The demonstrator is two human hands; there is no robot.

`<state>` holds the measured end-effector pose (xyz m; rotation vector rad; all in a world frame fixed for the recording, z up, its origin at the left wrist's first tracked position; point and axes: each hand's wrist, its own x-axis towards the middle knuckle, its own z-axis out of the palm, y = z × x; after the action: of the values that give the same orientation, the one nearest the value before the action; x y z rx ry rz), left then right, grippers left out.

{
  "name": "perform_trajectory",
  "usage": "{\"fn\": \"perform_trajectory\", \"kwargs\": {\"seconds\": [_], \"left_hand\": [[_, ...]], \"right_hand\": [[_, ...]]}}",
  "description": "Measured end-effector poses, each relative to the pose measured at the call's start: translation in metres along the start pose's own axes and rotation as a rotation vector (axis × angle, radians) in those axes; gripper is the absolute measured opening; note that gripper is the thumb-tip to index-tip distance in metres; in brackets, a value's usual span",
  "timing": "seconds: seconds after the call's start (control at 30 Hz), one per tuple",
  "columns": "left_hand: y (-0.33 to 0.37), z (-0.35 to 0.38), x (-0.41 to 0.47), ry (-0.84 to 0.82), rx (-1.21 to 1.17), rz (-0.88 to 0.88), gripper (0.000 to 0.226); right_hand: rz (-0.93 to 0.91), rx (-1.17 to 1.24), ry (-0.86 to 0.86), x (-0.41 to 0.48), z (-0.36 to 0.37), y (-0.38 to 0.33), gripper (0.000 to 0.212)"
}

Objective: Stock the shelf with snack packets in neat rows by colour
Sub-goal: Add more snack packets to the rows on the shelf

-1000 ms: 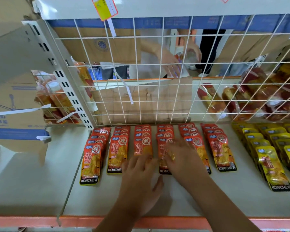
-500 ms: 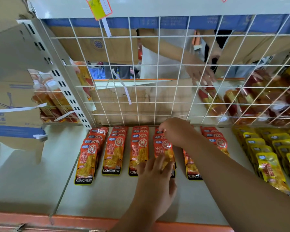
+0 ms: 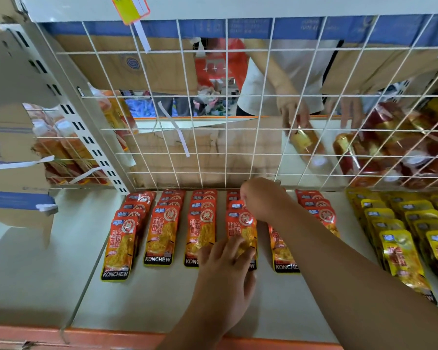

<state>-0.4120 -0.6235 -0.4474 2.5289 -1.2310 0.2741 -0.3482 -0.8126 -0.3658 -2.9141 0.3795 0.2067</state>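
Six rows of red KONCHEW packets (image 3: 162,231) lie flat on the white shelf (image 3: 162,304), overlapping from the wire mesh back panel (image 3: 213,137) forward. To their right, apart from them, lie rows of yellow packets (image 3: 400,251) of the same brand.

The left hand (image 3: 225,271) lies palm down with its fingers (image 3: 234,245) straight and spread. They rest on the lower half of the front packet in the fourth red row (image 3: 240,222) and grip nothing. The heel of the hand sits on bare shelf just in front of the packet's bottom edge.

The right hand (image 3: 263,198) reaches over the fifth red row (image 3: 285,251) to the rear of the shelf, close to the mesh. Its knuckles face up and its fingers curl down at the top corners of the rearmost packets of the fourth row. Whether they pinch a packet or only touch it cannot be told, since the fingertips are hidden under the hand. The right forearm covers much of the fifth row (only its front packet's lower end shows clearly).

Behind the mesh, another person's hand (image 3: 292,114) is at a gold-and-red package (image 3: 304,142) on the opposite shelf. A yellow price tag (image 3: 130,7) hangs from the shelf above.
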Motion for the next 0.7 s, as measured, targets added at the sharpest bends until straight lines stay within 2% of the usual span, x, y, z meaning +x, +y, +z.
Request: {"fn": "perform_trajectory", "kwargs": {"seconds": [0.3,0.7], "left_hand": [[0.0003,-0.0002,-0.0010,0.003,-0.051,0.030,0.025],[0.0006,-0.0032,-0.0002,0.004,-0.063,0.006,0.027]], "right_hand": [[0.037,0.021,-0.063,0.0035,-0.0023,-0.0046,0.022],[0.062,0.010,-0.032,0.0062,0.0067,-0.0063,0.024]]}}
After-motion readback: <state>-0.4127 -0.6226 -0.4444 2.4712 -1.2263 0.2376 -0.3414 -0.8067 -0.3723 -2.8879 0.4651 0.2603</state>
